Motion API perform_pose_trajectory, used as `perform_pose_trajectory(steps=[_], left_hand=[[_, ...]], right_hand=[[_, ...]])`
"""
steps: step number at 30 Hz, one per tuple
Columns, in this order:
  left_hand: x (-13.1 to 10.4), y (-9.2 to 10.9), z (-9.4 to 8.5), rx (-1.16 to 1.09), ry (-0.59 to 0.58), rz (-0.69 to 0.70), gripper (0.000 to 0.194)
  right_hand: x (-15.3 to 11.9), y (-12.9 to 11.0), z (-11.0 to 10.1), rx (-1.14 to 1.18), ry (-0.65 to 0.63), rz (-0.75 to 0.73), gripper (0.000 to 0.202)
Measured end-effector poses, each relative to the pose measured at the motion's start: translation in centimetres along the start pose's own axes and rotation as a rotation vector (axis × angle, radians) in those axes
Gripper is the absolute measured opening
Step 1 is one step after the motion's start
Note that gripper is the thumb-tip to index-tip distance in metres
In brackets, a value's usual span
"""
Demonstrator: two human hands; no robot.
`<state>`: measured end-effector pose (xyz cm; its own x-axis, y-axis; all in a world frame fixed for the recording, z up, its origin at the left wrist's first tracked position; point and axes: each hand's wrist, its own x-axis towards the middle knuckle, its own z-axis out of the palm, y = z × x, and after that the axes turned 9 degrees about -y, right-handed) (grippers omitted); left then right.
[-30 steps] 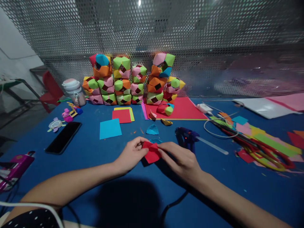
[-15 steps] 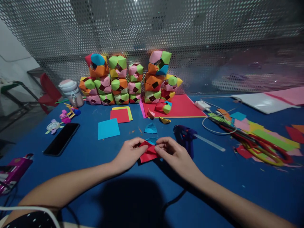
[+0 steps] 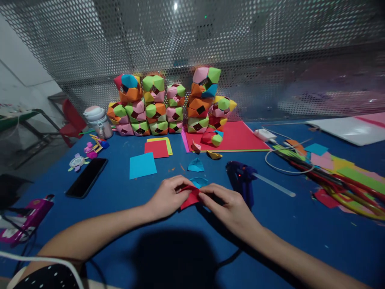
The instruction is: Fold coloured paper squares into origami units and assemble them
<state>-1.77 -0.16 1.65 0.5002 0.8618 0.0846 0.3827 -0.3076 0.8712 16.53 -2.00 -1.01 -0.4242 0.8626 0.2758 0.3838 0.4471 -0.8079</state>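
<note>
The left hand [image 3: 170,198] and right hand [image 3: 228,204] pinch the red paper [image 3: 190,200], fingers nearly together, just in front of two blue bits [image 3: 195,165]. It looks part folded. Paper balls [image 3: 155,114] stand finished behind; flat squares [image 3: 143,165] lie unfolded.

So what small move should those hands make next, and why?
Perhaps press the small folded red paper piece flatter along its bend: the left fingers and right fingers pinch its opposite sides, and it looks bent rather than flat, though they partly hide it.
</note>
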Motion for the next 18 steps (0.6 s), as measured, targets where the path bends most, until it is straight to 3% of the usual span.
perform_pose_trajectory(steps=[3,6,11,13,18], left_hand=[[1.7,-0.6,-2.3,0.034,0.124,-0.034,0.018],[4.8,-1.9,-5.7,-0.03,0.314,-0.169,0.015],[10.8,-4.6,-10.4,-0.086,0.375,-0.302,0.008],[12.6,-5.5,-11.2,-0.124,0.369,-0.357,0.008],[14.5,-6.8,-11.4,-0.164,0.335,-0.378,0.035]], right_hand=[[0.1,-0.1,-0.1,0.017,0.012,0.015,0.017],[0.1,-0.1,0.1,0.004,-0.017,-0.051,0.018],[-0.3,-0.1,0.7,-0.066,-0.063,-0.238,0.018],[-0.4,-0.1,0.8,-0.095,-0.082,-0.285,0.018],[-0.6,0.2,0.9,-0.163,-0.129,-0.357,0.02]])
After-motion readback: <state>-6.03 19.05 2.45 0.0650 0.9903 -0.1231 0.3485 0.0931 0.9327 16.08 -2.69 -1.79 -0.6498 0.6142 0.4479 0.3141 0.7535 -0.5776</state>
